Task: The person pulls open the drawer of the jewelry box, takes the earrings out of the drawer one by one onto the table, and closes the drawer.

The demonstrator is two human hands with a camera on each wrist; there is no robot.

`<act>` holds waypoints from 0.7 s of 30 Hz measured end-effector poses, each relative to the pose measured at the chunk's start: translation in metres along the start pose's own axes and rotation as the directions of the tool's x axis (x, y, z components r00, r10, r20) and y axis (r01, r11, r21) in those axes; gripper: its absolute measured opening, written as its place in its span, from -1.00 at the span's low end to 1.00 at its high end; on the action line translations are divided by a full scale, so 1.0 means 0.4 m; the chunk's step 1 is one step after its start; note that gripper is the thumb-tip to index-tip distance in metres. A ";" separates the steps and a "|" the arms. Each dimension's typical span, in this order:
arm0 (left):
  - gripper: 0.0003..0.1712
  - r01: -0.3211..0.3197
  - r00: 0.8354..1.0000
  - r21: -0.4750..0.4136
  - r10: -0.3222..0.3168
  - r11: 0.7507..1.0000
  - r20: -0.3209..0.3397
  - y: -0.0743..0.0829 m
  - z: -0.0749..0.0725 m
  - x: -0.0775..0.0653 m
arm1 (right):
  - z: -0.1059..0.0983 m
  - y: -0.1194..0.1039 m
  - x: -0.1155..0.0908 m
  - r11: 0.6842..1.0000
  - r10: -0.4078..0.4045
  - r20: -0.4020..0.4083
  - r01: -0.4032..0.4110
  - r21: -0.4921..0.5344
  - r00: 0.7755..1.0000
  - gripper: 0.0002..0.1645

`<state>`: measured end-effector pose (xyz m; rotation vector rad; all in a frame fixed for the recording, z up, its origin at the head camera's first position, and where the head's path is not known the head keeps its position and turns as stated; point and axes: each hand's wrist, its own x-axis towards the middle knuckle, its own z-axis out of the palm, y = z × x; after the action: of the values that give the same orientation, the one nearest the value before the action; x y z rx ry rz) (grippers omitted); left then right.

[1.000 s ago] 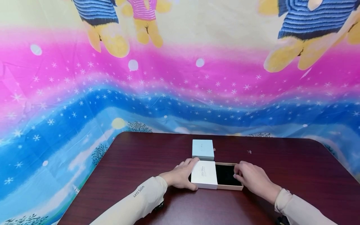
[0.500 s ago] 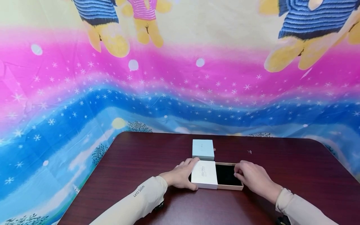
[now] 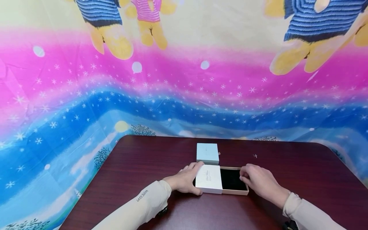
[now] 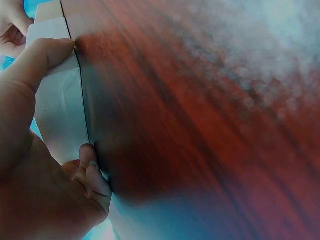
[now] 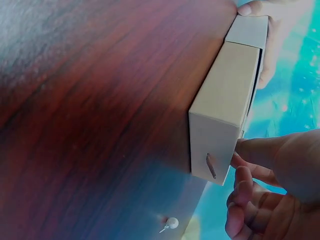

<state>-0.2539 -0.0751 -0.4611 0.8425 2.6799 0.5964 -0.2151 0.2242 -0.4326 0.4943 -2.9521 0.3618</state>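
A white box sleeve (image 3: 208, 179) with fine lettering lies on the table, and its beige drawer (image 3: 235, 192) is slid partly out to the right. Black lining (image 3: 230, 179) covers the drawer's inside. My left hand (image 3: 185, 180) grips the sleeve's left end, thumb on the front side and fingers toward the back. At the drawer's right end is my right hand (image 3: 260, 180), fingers curled, thumb and forefinger tips over the rim by the lining. Whether they pinch anything I cannot tell. A small ribbon tab (image 5: 211, 166) sticks out of the drawer's end face.
Just behind the sleeve stands a second, pale blue-green box (image 3: 207, 152) with a small tab at its right. Tiny white pieces (image 3: 255, 156) lie on the dark wooden table (image 3: 152, 153) at the back right. A printed cloth (image 3: 184, 80) hangs behind the table's far edge.
The right hand's fingertips shift slightly at the drawer's right end, and its thumb tip shows less than at first. The left hand, both boxes and the small white pieces stay in place.
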 end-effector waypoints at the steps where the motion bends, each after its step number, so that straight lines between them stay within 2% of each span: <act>1: 0.23 0.000 1.000 0.001 0.000 1.000 -0.001 0.000 0.000 0.000 | -0.001 0.001 0.000 1.000 -0.002 -0.005 0.002 0.000 1.000 -0.87; 8: 0.23 0.000 1.000 -0.001 0.000 1.000 -0.003 0.001 0.000 -0.001 | -0.008 0.004 0.000 1.000 -0.012 -0.045 0.012 -0.002 0.999 -0.84; 21: 0.23 0.002 1.000 0.007 -0.002 1.000 -0.002 0.004 -0.003 -0.004 | -0.016 0.009 0.000 1.000 -0.021 -0.064 0.020 -0.009 0.998 -0.81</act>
<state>-0.2522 -0.0752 -0.4590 0.8419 2.6853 0.5885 -0.2158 0.2290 -0.4273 0.5022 -2.8835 0.3566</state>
